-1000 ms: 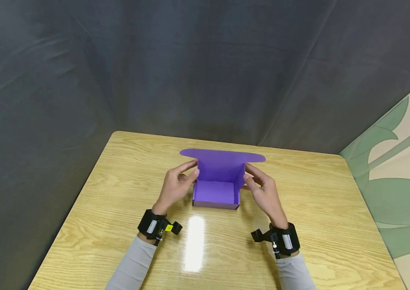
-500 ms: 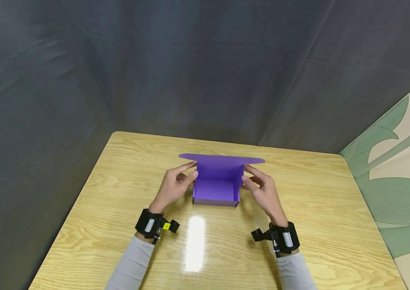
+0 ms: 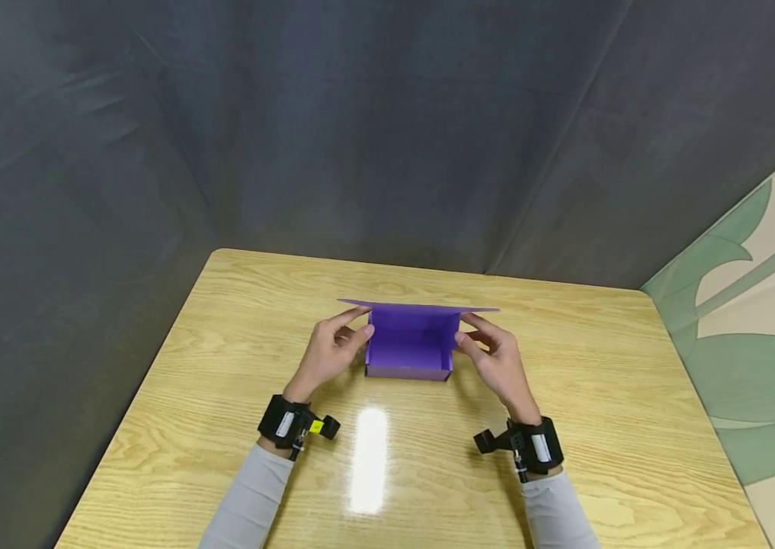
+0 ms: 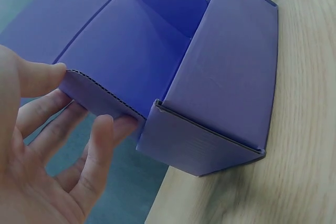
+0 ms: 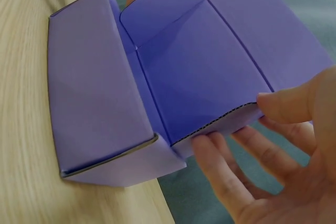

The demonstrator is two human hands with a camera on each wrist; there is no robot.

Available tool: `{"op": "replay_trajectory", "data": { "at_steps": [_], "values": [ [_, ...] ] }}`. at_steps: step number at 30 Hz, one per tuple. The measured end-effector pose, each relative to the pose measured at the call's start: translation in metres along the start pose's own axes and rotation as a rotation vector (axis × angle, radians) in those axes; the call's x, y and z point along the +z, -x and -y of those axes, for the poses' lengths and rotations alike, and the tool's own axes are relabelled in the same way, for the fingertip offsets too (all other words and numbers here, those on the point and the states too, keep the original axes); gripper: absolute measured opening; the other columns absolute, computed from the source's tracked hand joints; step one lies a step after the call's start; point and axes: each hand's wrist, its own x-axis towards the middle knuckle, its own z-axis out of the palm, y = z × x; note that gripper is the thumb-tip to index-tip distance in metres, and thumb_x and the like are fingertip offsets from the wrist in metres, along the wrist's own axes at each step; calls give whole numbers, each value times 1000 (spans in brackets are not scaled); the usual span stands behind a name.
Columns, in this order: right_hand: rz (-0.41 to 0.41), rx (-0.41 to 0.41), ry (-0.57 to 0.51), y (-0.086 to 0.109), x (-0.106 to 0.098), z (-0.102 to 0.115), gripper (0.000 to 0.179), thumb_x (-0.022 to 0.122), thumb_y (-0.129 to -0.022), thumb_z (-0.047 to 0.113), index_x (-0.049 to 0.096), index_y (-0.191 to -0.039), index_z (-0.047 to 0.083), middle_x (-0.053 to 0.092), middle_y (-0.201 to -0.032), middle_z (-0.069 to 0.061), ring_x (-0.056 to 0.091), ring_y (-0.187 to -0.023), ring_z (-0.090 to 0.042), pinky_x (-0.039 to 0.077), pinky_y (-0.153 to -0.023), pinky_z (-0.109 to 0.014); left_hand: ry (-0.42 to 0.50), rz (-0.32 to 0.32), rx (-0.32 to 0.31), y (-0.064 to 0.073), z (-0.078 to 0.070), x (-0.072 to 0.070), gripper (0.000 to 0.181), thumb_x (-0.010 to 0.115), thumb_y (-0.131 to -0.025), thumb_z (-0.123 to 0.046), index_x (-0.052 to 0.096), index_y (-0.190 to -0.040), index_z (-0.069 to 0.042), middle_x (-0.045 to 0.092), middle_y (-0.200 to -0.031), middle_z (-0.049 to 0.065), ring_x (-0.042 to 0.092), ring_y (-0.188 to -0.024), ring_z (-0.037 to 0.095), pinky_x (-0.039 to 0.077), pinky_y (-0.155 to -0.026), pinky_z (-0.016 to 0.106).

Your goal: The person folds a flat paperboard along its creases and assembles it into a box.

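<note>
A purple cardboard mailer box (image 3: 408, 373) stands on the wooden table with its lid partly raised and tilted forward. My left hand (image 3: 329, 353) holds the lid's left side flap (image 4: 105, 98), the thumb on its edge and the fingers spread along its outer face. On the other side my right hand (image 3: 500, 366) holds the right side flap (image 5: 226, 124) the same way, thumb at the corner. The lid's wide front flap (image 3: 421, 308) points away and is seen almost edge-on. The visible inside of the box is bare purple board, its floor partly hidden by the front wall in the wrist views.
The wooden table (image 3: 236, 366) surrounds the box, with a bright light reflection in front of it. A dark curtain (image 3: 360, 137) hangs behind the table's far edge, and a green-patterned cloth (image 3: 764, 381) lies to the right. Each wrist wears a black camera strap.
The lid has tipped forward, and its front flap has sunk from a broad face to a thin edge. Both hands keep their hold on the side flaps; the box has shifted slightly away.
</note>
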Motion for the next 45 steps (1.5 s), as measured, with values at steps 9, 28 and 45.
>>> {"op": "replay_trajectory", "data": {
  "at_steps": [9,28,45],
  "values": [
    [37,-111,-21,-5,-1,-12,40,70,-103,3,69,-142,8,66,-147,-14,74,-107,-10,63,-87,-27,4,53,47,-2,7,-2,41,69,-106,-14,66,-146,-11,67,-146,13,80,-99,33,65,-82,47],
    [124,-208,-222,-10,-5,-40,49,64,-92,-22,62,-141,-11,58,-152,-27,59,-141,-18,52,-111,-28,13,98,108,-2,25,-6,49,77,-98,-4,65,-146,-8,64,-152,10,61,-139,35,53,-110,58],
    [129,-242,-226,-13,-2,-58,47,64,-85,-27,68,-130,-11,57,-150,-30,55,-146,-25,43,-120,-28,51,137,103,-3,36,-6,71,66,-78,31,71,-137,-6,65,-150,11,53,-147,37,45,-119,52]
  ]
}}
